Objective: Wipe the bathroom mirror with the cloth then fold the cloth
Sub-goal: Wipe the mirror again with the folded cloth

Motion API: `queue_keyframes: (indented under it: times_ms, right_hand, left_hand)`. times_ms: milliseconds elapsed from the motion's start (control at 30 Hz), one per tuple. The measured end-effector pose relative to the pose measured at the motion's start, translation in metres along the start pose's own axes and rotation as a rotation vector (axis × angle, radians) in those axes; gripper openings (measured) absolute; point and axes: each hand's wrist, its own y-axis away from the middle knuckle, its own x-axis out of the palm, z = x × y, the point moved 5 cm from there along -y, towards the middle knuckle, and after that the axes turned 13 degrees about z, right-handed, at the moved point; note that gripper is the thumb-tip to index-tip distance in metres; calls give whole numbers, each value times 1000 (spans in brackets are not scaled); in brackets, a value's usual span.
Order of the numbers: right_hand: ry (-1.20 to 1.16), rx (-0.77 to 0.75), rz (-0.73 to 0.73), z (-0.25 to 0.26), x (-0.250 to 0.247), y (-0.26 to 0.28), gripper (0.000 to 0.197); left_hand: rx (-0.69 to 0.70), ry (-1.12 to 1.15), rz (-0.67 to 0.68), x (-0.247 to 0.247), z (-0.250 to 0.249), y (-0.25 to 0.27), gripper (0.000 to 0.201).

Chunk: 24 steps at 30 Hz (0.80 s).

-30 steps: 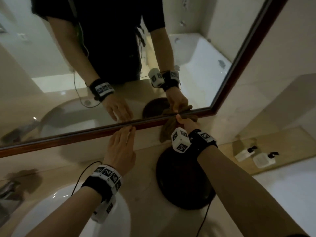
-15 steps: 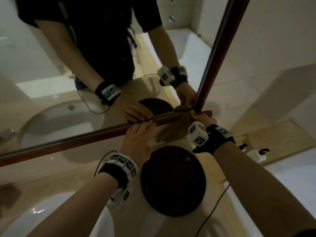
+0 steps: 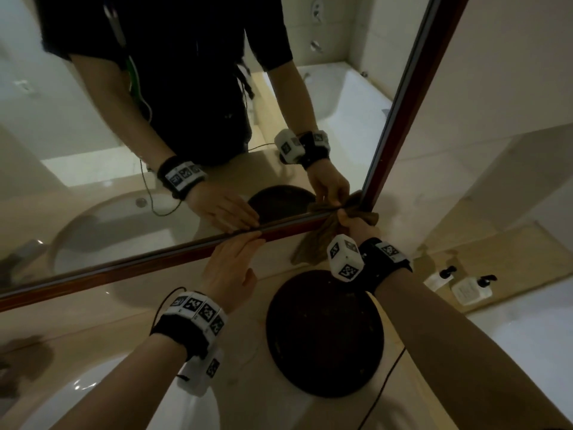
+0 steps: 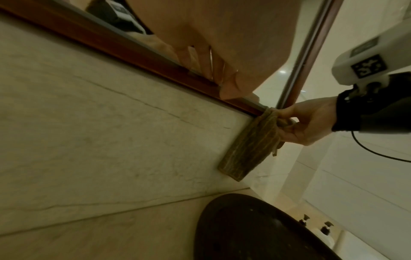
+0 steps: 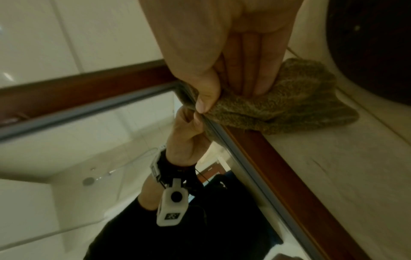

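Note:
The mirror (image 3: 93,125) has a dark red wooden frame (image 3: 155,259). My right hand (image 3: 353,223) grips a brown ribbed cloth (image 3: 313,243) and holds it against the mirror's bottom right corner; the cloth (image 4: 249,146) hangs down over the wall below. In the right wrist view my thumb and fingers pinch the cloth (image 5: 289,105) at the frame's corner. My left hand (image 3: 232,262) lies flat with straight fingers, fingertips touching the bottom frame left of the cloth, holding nothing.
A round dark tray (image 3: 325,339) lies on the beige counter below my right hand. A white sink basin (image 3: 102,392) sits at lower left. Two small pump bottles (image 3: 465,287) stand on a ledge at right, above a white bathtub (image 3: 533,330).
My right hand has slid the cloth rightward along the bottom frame to the mirror's bottom right corner. My left hand has followed to the right along the frame.

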Motion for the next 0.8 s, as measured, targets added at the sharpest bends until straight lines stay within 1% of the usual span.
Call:
queue_keyframes:
  times_ms: [100,200,267,333,400,467,500,600,667,700,767,800]
  right_hand:
    - [66,17,28,-12,28,11,35]
    - [28,49,212,-29,72,27,43]
    - [13,78,237,-43,99,36,47]
    - [-17,79,255,-55,122,43,42]
    - [-48,79,258,-63,140,51,26]
    - [-50,74,256,-71,161,62,17]
    - [-58,80,284,-79,177,65,18]
    - [-36,139,372,-110,230,81,34]
    - [-81,145,422,-127,265,93,33]
    - [-74,169,421,-135,281,99,30]
    - [-63,196,370,-147,307,113,25]
    - [-73,194,346,-155,319,118,26]
  left_hand:
    - [3,-18,-89,-6,23,25,58]
    - [-27,-43,-157,-15,42,47,49]
    - [-60,-42,-198,-20,55,63,45]
    - [-102,-25,-218,-25,73,80,41]
    - [-140,-12,-218,-29,94,98,38]
    - [-154,-1,-209,-33,113,116,37]
    - [-159,5,-202,-35,123,126,37]
    - [-194,25,-172,-45,153,156,36]
    - [-241,35,-147,-54,175,179,33]
    - [-267,41,-140,-59,188,191,32]
    - [-315,37,-129,-73,214,215,31]
    - [-325,28,-120,-79,227,228,31]
